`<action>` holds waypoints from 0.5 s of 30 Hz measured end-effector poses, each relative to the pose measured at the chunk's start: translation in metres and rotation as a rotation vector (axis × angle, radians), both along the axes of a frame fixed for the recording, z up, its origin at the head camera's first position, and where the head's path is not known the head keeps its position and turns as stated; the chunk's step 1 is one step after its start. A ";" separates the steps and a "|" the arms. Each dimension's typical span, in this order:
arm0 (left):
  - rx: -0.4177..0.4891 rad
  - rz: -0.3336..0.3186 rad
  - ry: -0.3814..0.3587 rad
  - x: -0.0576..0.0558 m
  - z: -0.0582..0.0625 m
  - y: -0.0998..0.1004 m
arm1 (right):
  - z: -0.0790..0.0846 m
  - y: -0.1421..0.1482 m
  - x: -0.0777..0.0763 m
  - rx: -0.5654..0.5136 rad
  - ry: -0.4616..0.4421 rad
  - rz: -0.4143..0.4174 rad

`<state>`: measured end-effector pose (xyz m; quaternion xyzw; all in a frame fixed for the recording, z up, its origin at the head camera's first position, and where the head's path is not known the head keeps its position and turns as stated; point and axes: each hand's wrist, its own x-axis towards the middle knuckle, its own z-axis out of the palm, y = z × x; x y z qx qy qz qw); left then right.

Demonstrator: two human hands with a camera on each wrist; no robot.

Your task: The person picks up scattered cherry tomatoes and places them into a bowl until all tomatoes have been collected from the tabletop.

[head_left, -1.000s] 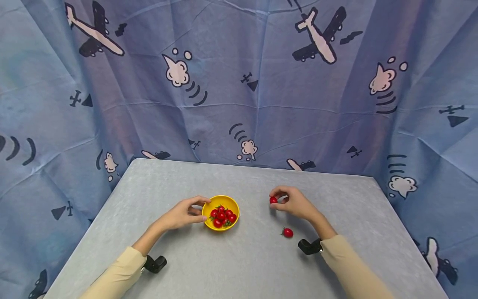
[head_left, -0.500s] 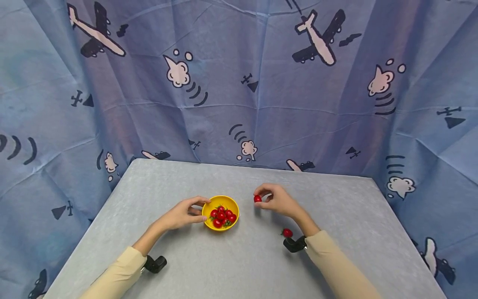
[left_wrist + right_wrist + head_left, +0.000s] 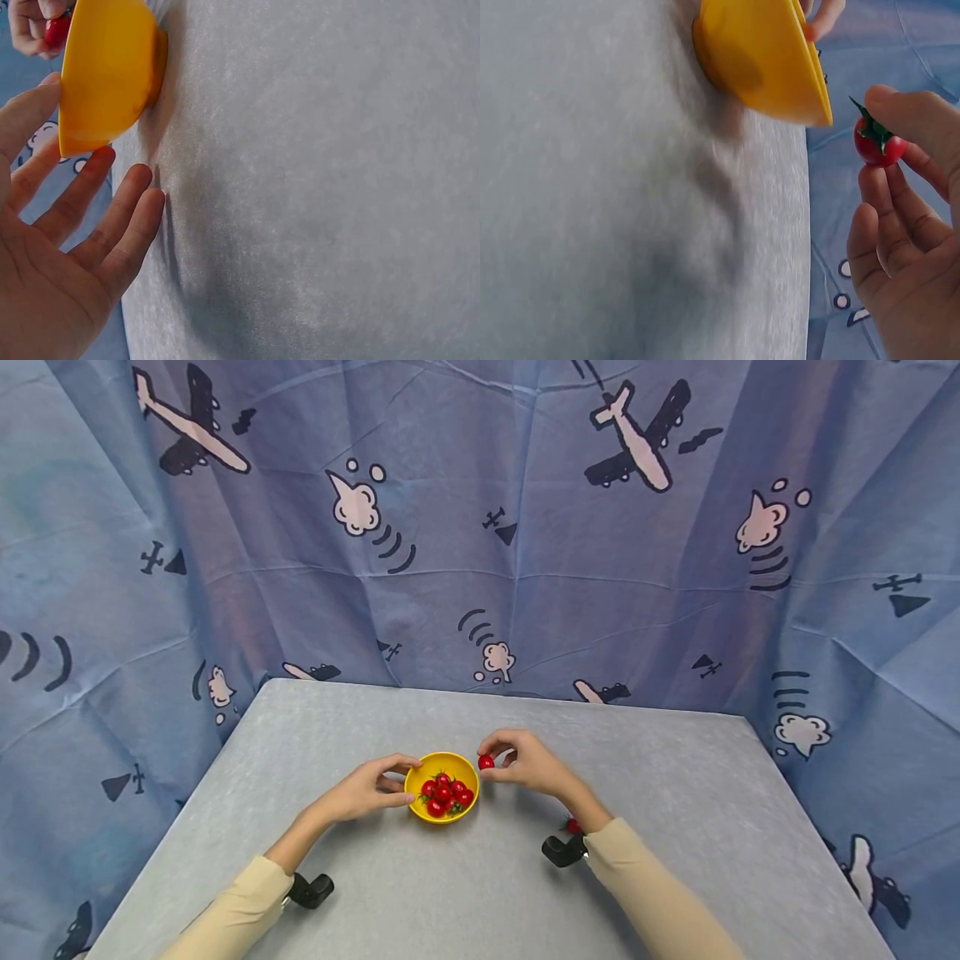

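A yellow bowl stands on the table with several cherry tomatoes inside. My left hand reaches it from the left, with thumb and index fingertips right at the rim. In the left wrist view its fingers are spread and only slightly bent, and the middle fingertip meets the bowl's outer wall. My right hand pinches a red cherry tomato with a green calyx between thumb and fingers, just beside the bowl's right rim. Another cherry tomato lies on the table, partly hidden by the right wrist.
The grey table carries the bowl and the loose tomato. Behind and beside it hangs a blue curtain printed with planes. A black wrist camera is strapped to the right wrist, and another wrist camera to the left.
My right hand has moved left across the table, bringing the pinched tomato up to the bowl. The right wrist now covers part of the loose tomato. My left hand stays at the bowl.
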<state>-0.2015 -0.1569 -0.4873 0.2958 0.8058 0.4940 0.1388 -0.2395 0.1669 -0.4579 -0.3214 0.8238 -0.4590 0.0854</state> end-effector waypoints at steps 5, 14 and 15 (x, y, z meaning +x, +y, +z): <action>-0.001 0.004 -0.003 0.000 0.000 0.000 | 0.000 -0.010 0.001 -0.009 -0.001 0.010; -0.011 0.004 -0.023 0.000 0.000 0.001 | -0.002 -0.025 0.004 -0.029 -0.021 0.040; -0.014 0.005 -0.025 -0.001 0.000 0.001 | -0.003 -0.027 0.004 -0.029 -0.022 0.043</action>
